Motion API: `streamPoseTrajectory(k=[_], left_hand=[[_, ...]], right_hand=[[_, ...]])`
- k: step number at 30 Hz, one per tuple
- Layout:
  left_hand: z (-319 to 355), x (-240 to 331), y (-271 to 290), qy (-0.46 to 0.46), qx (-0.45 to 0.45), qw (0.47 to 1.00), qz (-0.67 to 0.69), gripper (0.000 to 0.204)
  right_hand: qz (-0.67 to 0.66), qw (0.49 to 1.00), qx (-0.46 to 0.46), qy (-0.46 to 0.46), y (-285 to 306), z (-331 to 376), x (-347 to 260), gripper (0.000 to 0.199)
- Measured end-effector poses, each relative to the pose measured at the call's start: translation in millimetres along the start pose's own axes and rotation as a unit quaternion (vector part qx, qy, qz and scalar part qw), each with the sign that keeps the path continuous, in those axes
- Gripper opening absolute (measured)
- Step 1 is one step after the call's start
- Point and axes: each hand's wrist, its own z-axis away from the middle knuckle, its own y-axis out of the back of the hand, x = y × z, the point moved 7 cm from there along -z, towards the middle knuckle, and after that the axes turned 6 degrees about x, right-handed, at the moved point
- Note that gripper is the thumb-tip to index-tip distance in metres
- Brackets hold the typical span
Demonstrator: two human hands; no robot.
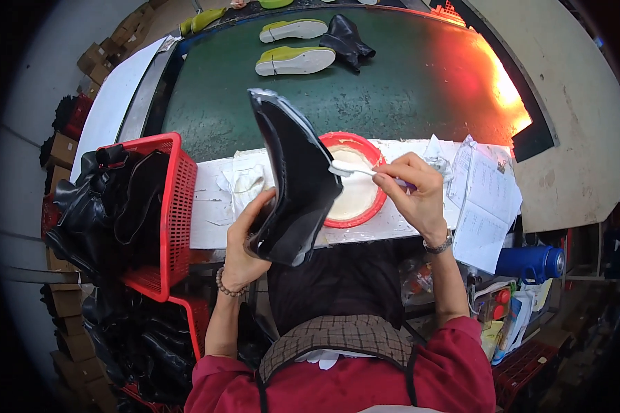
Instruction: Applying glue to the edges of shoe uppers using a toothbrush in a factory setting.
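My left hand (244, 255) is closed on a black boot upper (289, 165), holding it up over the near edge of the work surface. White paste lines part of the upper's edge. In my right hand (417, 189) is a toothbrush (355, 169), pinched between thumb and fingers. Its white-coated head touches or nearly touches the right edge of the upper. Behind them stands a red bowl (381, 196) of creamy white glue-like paste, partly hidden by the upper and the brush.
A red basket (178, 213) of black boot uppers stands at the left. Two yellow-green shoe forms with white soles (296, 60) and a black upper (349, 43) lie on the green belt (213, 96). Written papers (486, 199) and a blue flask (529, 263) sit at the right.
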Motion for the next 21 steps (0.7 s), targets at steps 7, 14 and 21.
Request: streamPoseTrajectory(k=[7, 14, 21], left_hand=[[8, 7, 3, -0.009, -0.027, 0.999, -0.036, 0.079], [1, 13, 3, -0.098, 0.039, 0.994, -0.038, 0.074], [-16, 24, -3, -0.153, 0.105, 0.982, -0.022, 0.061]], right_hand=[[-0.009, 0.994, 0.028, 0.106, -1, -23, -12, 0.017], [-0.044, 0.998, -0.042, 0.023, 5, 7, -22, 0.013], [-0.042, 0.996, -0.003, 0.078, 5, -3, -28, 0.018]])
